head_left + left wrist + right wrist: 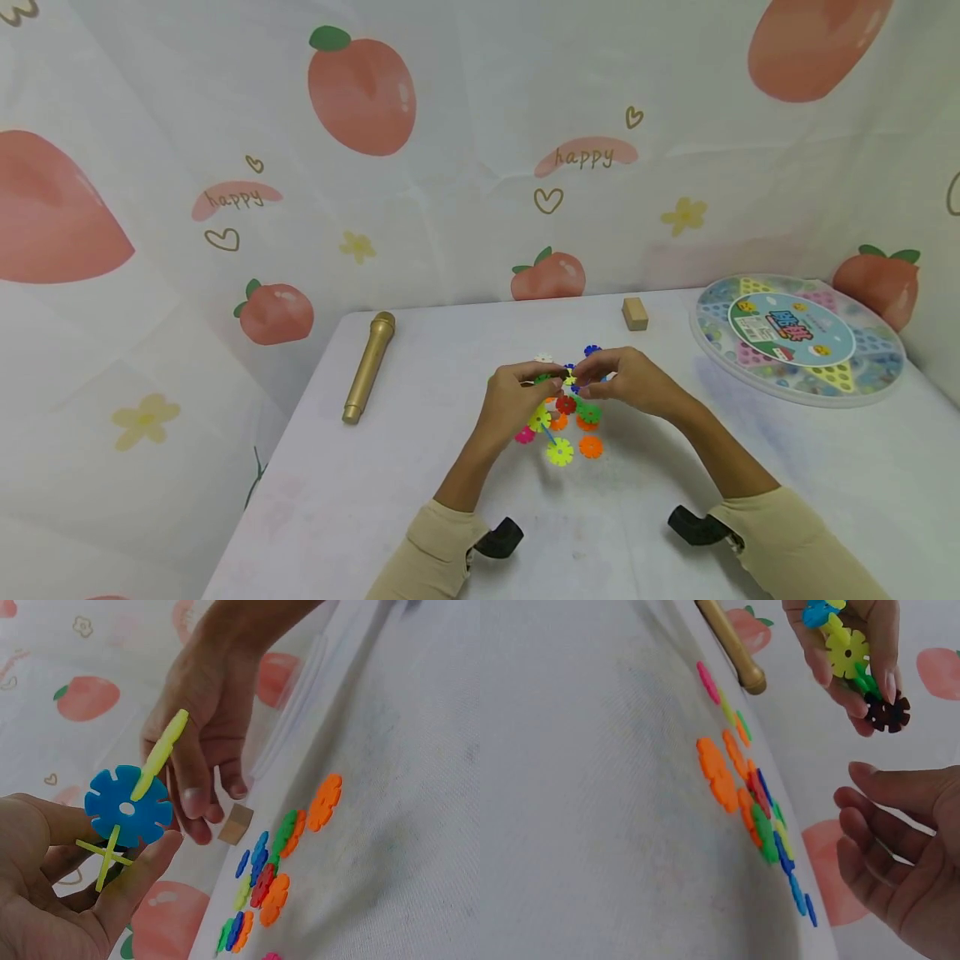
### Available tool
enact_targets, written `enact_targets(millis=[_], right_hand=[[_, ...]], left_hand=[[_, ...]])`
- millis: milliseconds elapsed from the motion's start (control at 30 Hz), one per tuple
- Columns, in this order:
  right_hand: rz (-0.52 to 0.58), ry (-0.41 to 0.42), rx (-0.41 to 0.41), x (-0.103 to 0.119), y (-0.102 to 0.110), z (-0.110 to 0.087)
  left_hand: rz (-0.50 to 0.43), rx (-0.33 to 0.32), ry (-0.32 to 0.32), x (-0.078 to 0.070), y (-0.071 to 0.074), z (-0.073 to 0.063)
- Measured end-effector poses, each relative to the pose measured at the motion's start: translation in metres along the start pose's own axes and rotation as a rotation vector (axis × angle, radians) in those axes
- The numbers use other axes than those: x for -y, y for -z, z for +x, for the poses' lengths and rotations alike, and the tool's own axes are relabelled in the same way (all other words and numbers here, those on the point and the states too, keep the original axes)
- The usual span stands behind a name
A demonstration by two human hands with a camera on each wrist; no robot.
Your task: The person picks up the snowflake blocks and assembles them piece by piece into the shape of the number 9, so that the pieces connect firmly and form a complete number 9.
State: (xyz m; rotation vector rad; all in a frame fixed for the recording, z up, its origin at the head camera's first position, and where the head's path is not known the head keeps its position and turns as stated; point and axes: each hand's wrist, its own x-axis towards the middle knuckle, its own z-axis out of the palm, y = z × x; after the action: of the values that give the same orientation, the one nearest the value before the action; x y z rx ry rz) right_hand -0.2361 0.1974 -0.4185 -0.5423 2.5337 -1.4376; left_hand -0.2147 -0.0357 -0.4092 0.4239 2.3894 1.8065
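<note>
My left hand (510,404) grips a chain of slotted plastic flower discs joined edge to edge. In the left wrist view a blue disc (105,804) carries a yellow disc (160,754) at its upper edge. The right wrist view has another yellow disc (838,660), a green disc (864,679) and a dark disc (889,718) at the chain's end, beside the left fingertips. Close to that end, my right hand (637,383) hovers with loosely bent fingers and nothing between them. Loose discs lie below on the table, among them orange (591,447), red (566,405) and pink (525,436).
A gold microphone-shaped stick (369,367) lies at the table's left. Towards the back stands a small wooden block (634,314). A large round game box (885,358) occupies the back right, close to the peach-printed cloth (450,233) behind the table.
</note>
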Motion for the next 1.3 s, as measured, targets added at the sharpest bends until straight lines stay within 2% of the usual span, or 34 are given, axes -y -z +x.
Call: enact_targets(millis=[267,433,767,900,1133,1300], right_hand=[[-0.077,-0.103,0.069,-0.012,-0.002,0.005],[-0.109,-0.144,0.113,-0.016,-0.006,0.007],[-0.184,-0.155,0.151,-0.014,-0.009,0.005],[-0.182,-0.161,0.156,-0.012,-0.010,0.004],[-0.189,-0.177,0.164,-0.010,-0.009,0.004],[-0.207,-0.157,0.184,-0.010,-0.004,0.004]], left_hand=[[0.028,0.009,0.005,0.001,0.001,0.001],[0.012,0.018,0.009,0.002,0.001,0.001],[-0.105,0.051,0.038,0.001,0.001,0.002],[-0.139,0.061,0.042,0.001,0.002,0.002],[-0.076,0.036,0.067,0.000,0.003,0.001],[-0.074,0.037,0.069,0.001,0.002,0.002]])
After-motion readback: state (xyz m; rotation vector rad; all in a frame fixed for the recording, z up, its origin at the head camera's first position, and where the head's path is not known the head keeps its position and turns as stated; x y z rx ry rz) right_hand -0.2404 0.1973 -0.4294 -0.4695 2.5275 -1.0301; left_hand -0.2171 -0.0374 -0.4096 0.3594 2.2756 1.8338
